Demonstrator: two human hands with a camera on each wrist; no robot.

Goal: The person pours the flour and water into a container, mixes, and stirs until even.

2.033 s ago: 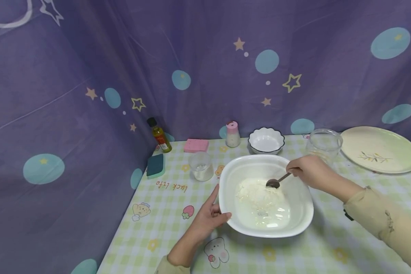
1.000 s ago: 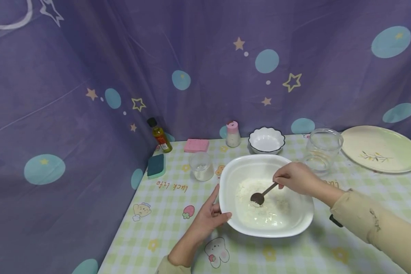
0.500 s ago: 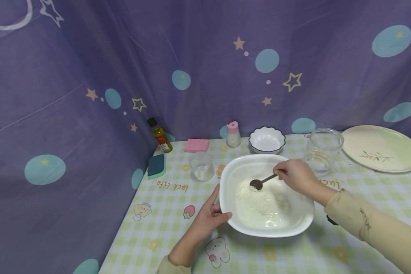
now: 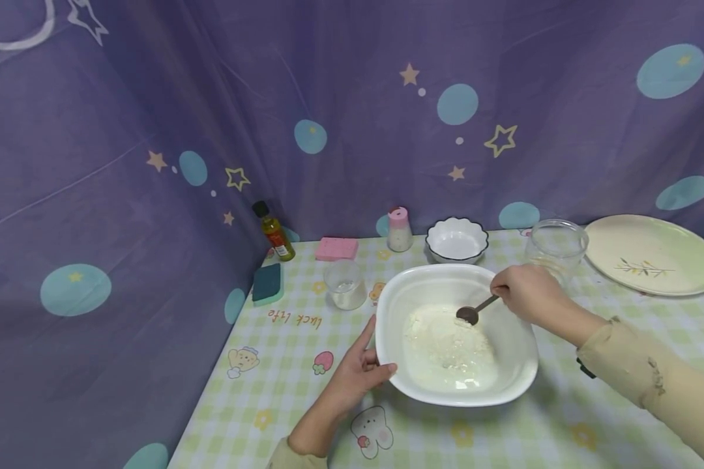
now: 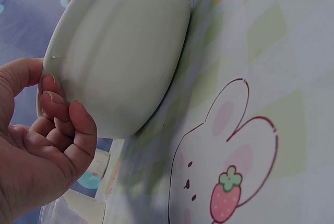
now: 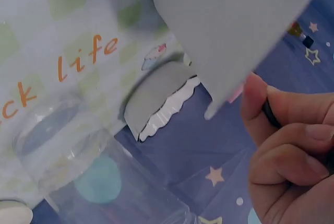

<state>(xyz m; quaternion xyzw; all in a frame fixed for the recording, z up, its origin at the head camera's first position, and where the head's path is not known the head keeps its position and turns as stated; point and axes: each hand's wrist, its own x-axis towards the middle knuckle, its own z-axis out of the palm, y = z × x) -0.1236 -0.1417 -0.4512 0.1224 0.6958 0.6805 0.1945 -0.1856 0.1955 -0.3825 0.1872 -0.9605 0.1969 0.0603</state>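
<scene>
A large white basin (image 4: 519, 365) stands at the middle of the table, holding white flour (image 4: 442, 335) with shiny liquid at its near side. My left hand (image 4: 354, 374) grips the basin's left rim. In the left wrist view, the thumb and forefinger of that hand (image 5: 52, 135) pinch the rim while the other fingers curl against the outer wall. Over the basin's right side, my right hand (image 4: 528, 293) pinches the handle of a dark brown spoon (image 4: 467, 316). Flour clings to the spoon's bowl, which is down at the mixture. The basin wall hides the spoon's bowl in the right wrist view.
Behind the basin are a scalloped white bowl (image 4: 456, 241), a pink-topped shaker (image 4: 399, 231) and a clear jar (image 4: 557, 241). An oval plate (image 4: 651, 254) lies right. Leftward are a clear cup (image 4: 346, 286), pink sponge (image 4: 337, 249), green sponge (image 4: 267, 283) and oil bottle (image 4: 274, 233).
The spoon swept left and nearer through the flour, then away, and has now come back to the right. The flour looks wetter and more spread. The left hand and basin stay put.
</scene>
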